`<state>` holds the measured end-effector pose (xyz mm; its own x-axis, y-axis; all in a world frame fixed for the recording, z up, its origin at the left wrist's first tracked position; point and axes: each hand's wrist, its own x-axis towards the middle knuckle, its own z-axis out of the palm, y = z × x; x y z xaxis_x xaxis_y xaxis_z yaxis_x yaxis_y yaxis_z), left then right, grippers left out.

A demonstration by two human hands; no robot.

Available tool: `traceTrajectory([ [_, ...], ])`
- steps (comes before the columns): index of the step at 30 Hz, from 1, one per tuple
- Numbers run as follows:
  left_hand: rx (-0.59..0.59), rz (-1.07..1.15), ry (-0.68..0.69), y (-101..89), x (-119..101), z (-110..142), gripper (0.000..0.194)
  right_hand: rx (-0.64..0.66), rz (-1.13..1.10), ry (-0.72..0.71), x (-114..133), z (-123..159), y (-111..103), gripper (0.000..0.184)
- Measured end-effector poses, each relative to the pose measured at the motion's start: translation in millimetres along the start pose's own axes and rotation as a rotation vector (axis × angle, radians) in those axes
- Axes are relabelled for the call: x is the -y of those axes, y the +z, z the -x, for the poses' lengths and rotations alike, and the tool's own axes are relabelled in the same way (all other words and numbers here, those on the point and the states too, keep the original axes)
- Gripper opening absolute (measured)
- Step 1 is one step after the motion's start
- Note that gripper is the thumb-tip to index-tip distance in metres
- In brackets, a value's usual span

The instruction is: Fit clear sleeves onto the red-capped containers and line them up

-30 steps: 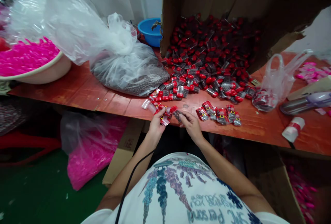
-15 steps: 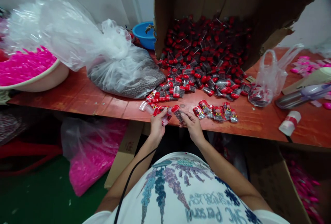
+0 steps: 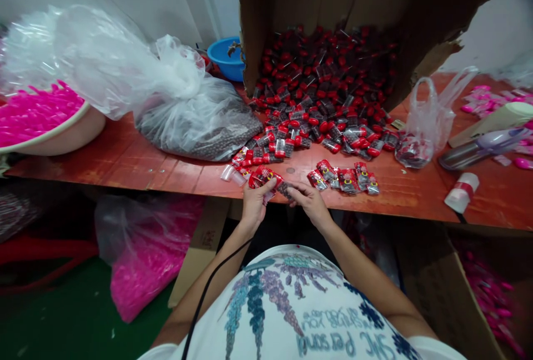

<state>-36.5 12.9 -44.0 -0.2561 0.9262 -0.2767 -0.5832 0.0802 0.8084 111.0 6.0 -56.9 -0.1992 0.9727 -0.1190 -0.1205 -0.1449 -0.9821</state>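
My left hand [image 3: 255,204] is closed on red printed wrappers [image 3: 261,177] at the table's front edge. In my right hand [image 3: 308,200] the fingertips pinch a small clear container [image 3: 285,188] of dark beads, tilted against the wrappers; its red-capped end meets them. Just left of my hands lie small clear plastic pieces [image 3: 232,175]. To the right, several red printed packets [image 3: 348,180] lie flat on the table. Behind my hands spreads a heap of red-capped containers [image 3: 287,147], spilling from a cardboard box [image 3: 250,27].
A knotted clear bag [image 3: 195,121] of dark beads sits left of the heap. Farther left stands a white basin [image 3: 70,135] of pink pieces; a blue bowl [image 3: 225,57] is behind. On the right are a small plastic bag [image 3: 420,138] and a white roll [image 3: 461,192].
The red-capped container in my right hand has moved left and now meets the wrappers in my left hand. The whole view has shifted slightly.
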Motion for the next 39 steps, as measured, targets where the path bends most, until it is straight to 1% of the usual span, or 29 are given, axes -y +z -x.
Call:
traceTrajectory([
  [4,0.093,-0.072,0.007,0.9,0,1,0.030,0.009,0.172,-0.151,3,0,-7,0.031],
  [5,0.115,-0.087,0.002,1.2,-1,1,0.029,0.006,0.181,-0.158,2,0,-8,0.031],
  [6,0.136,-0.098,-0.004,1.3,-2,0,0.029,0.007,0.160,-0.137,2,1,-8,0.032],
  [9,0.182,-0.112,-0.041,1.5,-6,-1,0.031,0.025,0.007,-0.008,-1,3,-8,0.035],
  [10,0.189,-0.114,-0.056,1.5,-6,-1,0.031,0.022,-0.018,0.005,-1,3,-7,0.035],
  [11,0.192,-0.116,-0.068,1.5,-6,-2,0.030,0.008,-0.010,-0.014,-2,4,-7,0.034],
  [14,0.181,-0.121,-0.078,2.3,-5,-2,0.032,-0.060,0.134,-0.165,-3,6,-8,0.029],
  [15,0.173,-0.122,-0.072,2.9,-5,-2,0.035,-0.076,0.165,-0.194,-3,6,-8,0.029],
  [16,0.166,-0.124,-0.065,3.6,-5,-1,0.037,-0.079,0.163,-0.188,-2,6,-8,0.029],
  [17,0.163,-0.127,-0.061,4.5,-6,-1,0.037,-0.071,0.129,-0.149,-2,6,-8,0.029],
  [20,0.201,-0.141,-0.083,7.0,-9,1,0.037,-0.039,-0.044,0.004,-1,5,-7,0.033],
  [22,0.234,-0.131,-0.113,8.7,-11,3,0.044,-0.045,-0.093,0.019,-2,6,-6,0.034],
  [25,0.221,-0.110,-0.127,11.2,-9,7,0.057,-0.091,-0.018,-0.086,-4,8,-5,0.031],
  [27,0.194,-0.117,-0.128,12.9,-6,9,0.059,-0.113,0.072,-0.168,-6,9,-4,0.028],
  [28,0.185,-0.122,-0.129,13.7,-4,10,0.058,-0.122,0.099,-0.190,-6,9,-4,0.028],
  [30,0.194,-0.131,-0.141,15.1,0,10,0.054,-0.143,0.089,-0.181,-6,8,-3,0.032],
  [33,0.220,-0.137,-0.148,16.2,2,8,0.042,-0.146,-0.014,-0.093,-4,6,-5,0.039],
  [35,0.201,-0.122,-0.117,15.7,1,6,0.034,-0.091,-0.045,-0.052,-3,5,-8,0.039],
  [37,0.191,-0.111,-0.092,14.4,0,5,0.030,-0.025,-0.049,-0.042,-4,6,-11,0.042],
  [39,0.232,-0.121,-0.126,12.9,0,6,0.030,0.002,-0.054,-0.046,-5,6,-14,0.049],
])
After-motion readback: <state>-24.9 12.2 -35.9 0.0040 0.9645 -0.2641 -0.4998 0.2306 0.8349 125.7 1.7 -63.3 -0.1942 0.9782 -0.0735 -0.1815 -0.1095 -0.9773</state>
